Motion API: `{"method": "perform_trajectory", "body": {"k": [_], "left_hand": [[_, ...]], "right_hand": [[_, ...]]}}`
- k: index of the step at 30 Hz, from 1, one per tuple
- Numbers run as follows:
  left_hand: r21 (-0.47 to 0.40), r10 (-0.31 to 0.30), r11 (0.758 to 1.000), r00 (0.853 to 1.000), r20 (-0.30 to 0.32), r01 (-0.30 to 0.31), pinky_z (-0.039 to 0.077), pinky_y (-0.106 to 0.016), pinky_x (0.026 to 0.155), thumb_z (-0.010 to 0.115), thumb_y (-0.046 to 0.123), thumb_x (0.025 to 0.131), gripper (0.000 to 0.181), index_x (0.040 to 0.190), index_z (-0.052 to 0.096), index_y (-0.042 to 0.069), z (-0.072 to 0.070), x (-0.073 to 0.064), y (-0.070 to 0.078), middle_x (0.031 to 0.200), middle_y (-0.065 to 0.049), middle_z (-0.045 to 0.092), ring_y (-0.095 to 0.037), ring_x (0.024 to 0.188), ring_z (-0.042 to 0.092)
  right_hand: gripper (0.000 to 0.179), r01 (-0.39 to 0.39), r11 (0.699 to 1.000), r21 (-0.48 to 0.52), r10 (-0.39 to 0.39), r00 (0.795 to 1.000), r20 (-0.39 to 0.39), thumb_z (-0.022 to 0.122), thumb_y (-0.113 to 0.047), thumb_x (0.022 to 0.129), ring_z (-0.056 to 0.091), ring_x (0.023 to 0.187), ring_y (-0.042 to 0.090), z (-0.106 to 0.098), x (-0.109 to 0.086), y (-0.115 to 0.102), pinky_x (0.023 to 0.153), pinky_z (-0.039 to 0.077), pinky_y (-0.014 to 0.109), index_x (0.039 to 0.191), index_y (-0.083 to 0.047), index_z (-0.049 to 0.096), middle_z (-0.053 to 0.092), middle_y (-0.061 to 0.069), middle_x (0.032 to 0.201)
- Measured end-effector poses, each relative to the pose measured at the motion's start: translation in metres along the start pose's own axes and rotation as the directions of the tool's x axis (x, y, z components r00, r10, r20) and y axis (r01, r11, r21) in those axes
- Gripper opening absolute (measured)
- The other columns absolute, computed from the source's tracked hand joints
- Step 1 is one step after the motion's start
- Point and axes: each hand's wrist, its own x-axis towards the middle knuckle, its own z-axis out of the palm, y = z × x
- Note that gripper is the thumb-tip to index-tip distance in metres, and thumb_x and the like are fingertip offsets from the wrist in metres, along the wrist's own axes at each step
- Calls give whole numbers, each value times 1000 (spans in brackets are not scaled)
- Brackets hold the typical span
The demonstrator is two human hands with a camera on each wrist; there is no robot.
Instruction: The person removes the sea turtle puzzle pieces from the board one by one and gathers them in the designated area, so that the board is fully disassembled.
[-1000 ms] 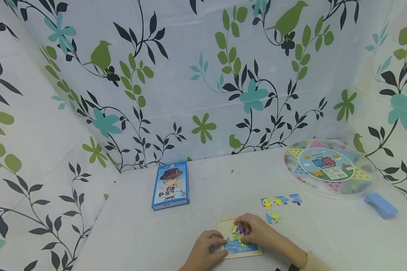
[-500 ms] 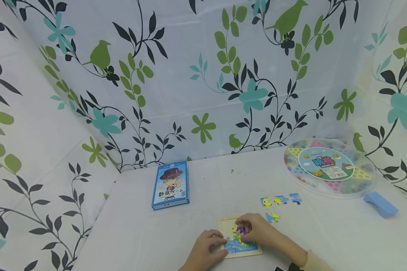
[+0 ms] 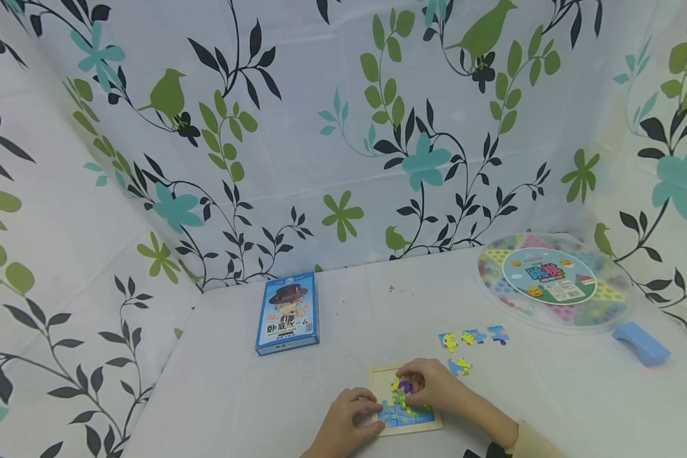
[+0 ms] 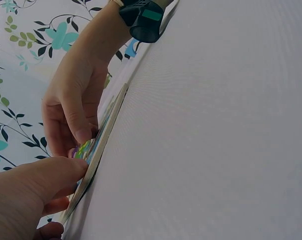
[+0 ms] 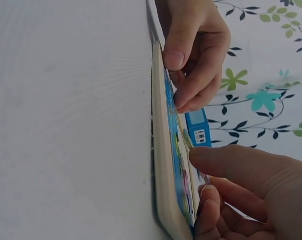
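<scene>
A shallow wooden jigsaw tray [image 3: 405, 432] lies near the front of the table, partly filled with blue, green and purple pieces. My right hand [image 3: 435, 388] reaches over its right side and pinches a jigsaw piece [image 5: 186, 139] with green on it between thumb and fingers, tilted close above the tray. A purple and yellow piece [image 3: 402, 386] shows beside those fingertips, partly hidden by them. My left hand [image 3: 350, 420] rests at the tray's left edge, thumb on the rim and fingertips over the blue pieces [image 3: 397, 416]. The upper left of the tray shows bare wood.
Several loose jigsaw pieces [image 3: 459, 367] lie beyond the tray to the right. A blue game box [image 3: 289, 315] stands at the back left. At the back right are a round board-game case [image 3: 549, 280] and a light blue block [image 3: 641, 345]. A patterned curtain [image 3: 343, 152] hangs behind.
Both hands keep nearly the same place on and over the tray, with only a tiny shift at the right fingertips. The head view has drifted slightly.
</scene>
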Motion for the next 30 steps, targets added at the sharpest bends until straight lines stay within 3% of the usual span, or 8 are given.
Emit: {"method": "perform_trajectory", "body": {"k": [10,19,26,30], "left_hand": [[14,51,999,998,-33,-50,43,-29,76,67,29,80,21,91,70,12,3,-2,-4,96,8,56,-8,87,48],[18,50,999,998,-35,-50,43,-28,75,68,28,80,20,90,70,12,2,0,-2,96,8,56,-8,87,48],[33,96,995,994,-48,-95,44,-28,74,68,26,79,19,90,70,10,2,0,-4,95,6,57,-8,86,49],[19,92,996,995,-36,-92,44,-29,75,67,27,80,20,91,70,10,2,-1,-5,95,6,57,-9,87,49]], "right_hand": [[39,12,1000,25,-12,1000,-28,73,-6,69,50,62,7,-2,-2,-3,54,44,22,104,4,60,56,-1,76],[39,46,999,22,-43,994,-102,73,-10,72,51,64,7,-4,-2,-1,56,45,22,105,3,60,56,-1,86],[38,108,993,-35,-113,980,-162,73,-8,71,50,63,5,-14,-5,0,55,46,22,104,6,60,57,2,87],[37,96,994,-47,-103,975,-197,72,-8,72,51,65,6,-27,-9,-1,56,46,23,105,4,60,57,2,89]]}}
